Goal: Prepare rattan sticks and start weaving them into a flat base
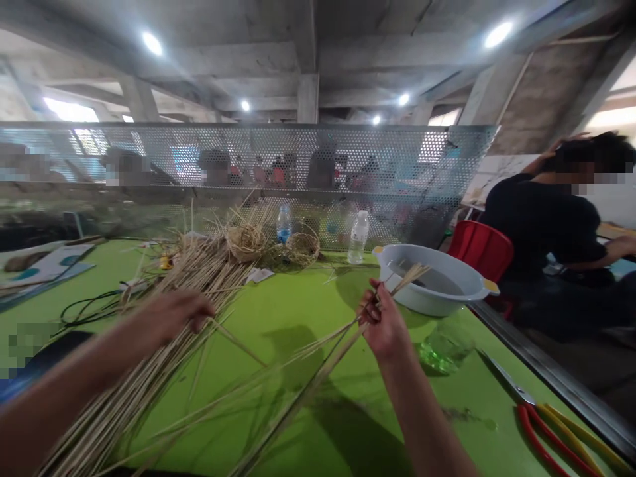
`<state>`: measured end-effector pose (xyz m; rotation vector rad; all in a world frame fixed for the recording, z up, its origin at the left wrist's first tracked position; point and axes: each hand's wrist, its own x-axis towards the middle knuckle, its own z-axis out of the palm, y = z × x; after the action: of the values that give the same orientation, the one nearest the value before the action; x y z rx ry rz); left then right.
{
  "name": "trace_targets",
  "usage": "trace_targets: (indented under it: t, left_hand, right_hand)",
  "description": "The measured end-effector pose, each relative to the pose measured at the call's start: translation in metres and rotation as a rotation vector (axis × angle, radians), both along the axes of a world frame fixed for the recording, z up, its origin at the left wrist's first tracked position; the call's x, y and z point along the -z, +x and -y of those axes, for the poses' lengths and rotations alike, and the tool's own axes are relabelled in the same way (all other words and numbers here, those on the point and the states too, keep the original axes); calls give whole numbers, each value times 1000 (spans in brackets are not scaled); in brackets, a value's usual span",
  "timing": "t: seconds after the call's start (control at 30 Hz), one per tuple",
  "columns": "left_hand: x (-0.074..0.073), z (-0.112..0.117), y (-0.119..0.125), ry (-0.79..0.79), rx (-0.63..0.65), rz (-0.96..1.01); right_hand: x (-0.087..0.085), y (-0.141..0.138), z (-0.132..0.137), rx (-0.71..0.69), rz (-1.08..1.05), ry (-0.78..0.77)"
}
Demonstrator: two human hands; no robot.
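My right hand [385, 324] is closed around a thin bundle of pale plant strips [318, 381]. Their short ends fan out above the fist, while the long ends trail down to the lower left. Over the large heap of loose strips [159, 358] reaches my left hand [181, 310], somewhat blurred. Its fingers are pinched on a single plant strip [238, 342], which slants down to the right over the green table [268, 298]. Beyond the heap lie a small woven basket [246, 244] with loose ends sticking out and an openwork woven basket [304, 246].
A grey basin [427, 306] stands behind my right hand, near a clear green container [447, 348]. Red and yellow handled scissors [529, 404] lie at the right edge. Two bottles, one clear [358, 238], one blue-labelled [283, 228], stand before a perforated screen [318, 159]. A person [541, 212] sits right.
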<state>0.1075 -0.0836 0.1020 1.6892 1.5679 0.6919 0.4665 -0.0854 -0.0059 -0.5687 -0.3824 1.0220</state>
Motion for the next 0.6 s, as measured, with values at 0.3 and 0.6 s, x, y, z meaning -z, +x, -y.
trace_targets:
  t: [0.3,0.6]
  left_hand:
    - [95,9,131,-229,508,213]
    - [90,5,123,-472,525,513]
  right_hand:
    - [0,-11,1,-18,-17,2]
    - [0,-16,1,-20,-39,-35]
